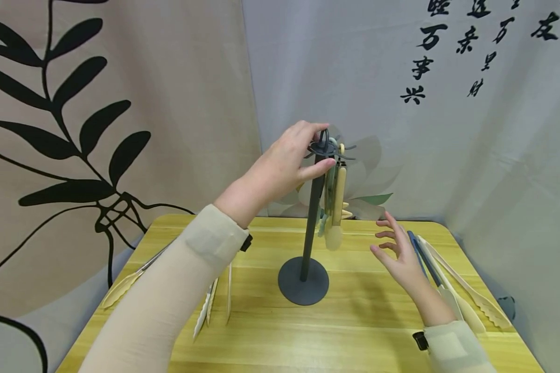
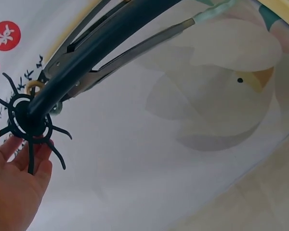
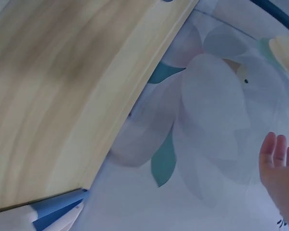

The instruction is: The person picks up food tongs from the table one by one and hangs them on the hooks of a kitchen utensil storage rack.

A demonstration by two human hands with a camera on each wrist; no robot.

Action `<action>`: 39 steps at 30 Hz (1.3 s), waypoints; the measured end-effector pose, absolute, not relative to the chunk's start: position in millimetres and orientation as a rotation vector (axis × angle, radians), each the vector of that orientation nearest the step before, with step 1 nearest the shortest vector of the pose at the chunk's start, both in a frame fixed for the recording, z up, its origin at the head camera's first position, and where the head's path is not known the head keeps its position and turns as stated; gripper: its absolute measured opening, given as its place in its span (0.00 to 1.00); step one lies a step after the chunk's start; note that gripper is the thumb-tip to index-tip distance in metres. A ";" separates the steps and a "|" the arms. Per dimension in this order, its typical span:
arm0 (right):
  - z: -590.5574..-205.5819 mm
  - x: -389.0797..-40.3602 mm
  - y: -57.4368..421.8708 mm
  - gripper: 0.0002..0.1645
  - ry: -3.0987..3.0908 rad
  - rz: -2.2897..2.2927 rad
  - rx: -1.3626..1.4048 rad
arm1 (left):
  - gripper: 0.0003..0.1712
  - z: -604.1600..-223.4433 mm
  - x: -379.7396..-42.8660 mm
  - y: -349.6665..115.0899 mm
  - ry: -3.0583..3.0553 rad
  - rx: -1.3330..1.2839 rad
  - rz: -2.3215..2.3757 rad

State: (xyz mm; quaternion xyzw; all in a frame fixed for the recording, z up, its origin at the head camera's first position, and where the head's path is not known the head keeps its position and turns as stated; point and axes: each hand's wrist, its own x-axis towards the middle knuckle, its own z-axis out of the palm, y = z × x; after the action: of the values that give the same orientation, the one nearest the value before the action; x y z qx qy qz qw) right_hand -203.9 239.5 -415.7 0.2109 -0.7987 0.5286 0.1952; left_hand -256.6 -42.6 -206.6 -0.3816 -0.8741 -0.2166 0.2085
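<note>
A dark grey utensil stand with a round base stands upright on the table. My left hand grips its top, thumb on the near side and fingers at the hook ring. From the hooks on the right hang tongs with cream ends; pale green ones hang beside them, partly hidden. In the left wrist view the metal arms of hanging tongs run alongside the pole. My right hand hovers over the right part of the table, fingers spread and loosely bent, holding nothing.
On the table's right side lie several utensils, among them blue-handled tongs and cream tongs, partly under my right arm. To the left are cream tongs and white-tipped tongs. A printed curtain hangs behind.
</note>
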 end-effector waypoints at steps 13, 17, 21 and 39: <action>-439.6 -209.1 279.1 0.47 -2.485 1.144 0.325 | 0.38 -205.1 -257.1 -43.5 -2.524 -1.028 -0.724; -445.7 -211.3 290.1 0.47 -2.569 1.118 0.270 | 0.39 -203.6 -256.8 -44.3 -2.553 -1.020 -0.729; -448.6 -213.3 299.4 0.46 -2.636 1.109 0.234 | 0.39 -203.0 -257.4 -44.4 -2.548 -1.019 -0.703; -458.1 -215.6 331.6 0.49 -3.017 0.828 -0.159 | 0.39 -203.9 -256.0 -42.6 -2.494 -1.001 -0.549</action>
State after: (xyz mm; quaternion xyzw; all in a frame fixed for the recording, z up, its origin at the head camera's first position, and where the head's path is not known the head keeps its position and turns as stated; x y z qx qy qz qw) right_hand -215.6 331.6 -458.1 -0.0507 -0.9631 0.2644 0.0046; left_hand -256.0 -42.6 -203.9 -0.3576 -0.8913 -0.1962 0.1982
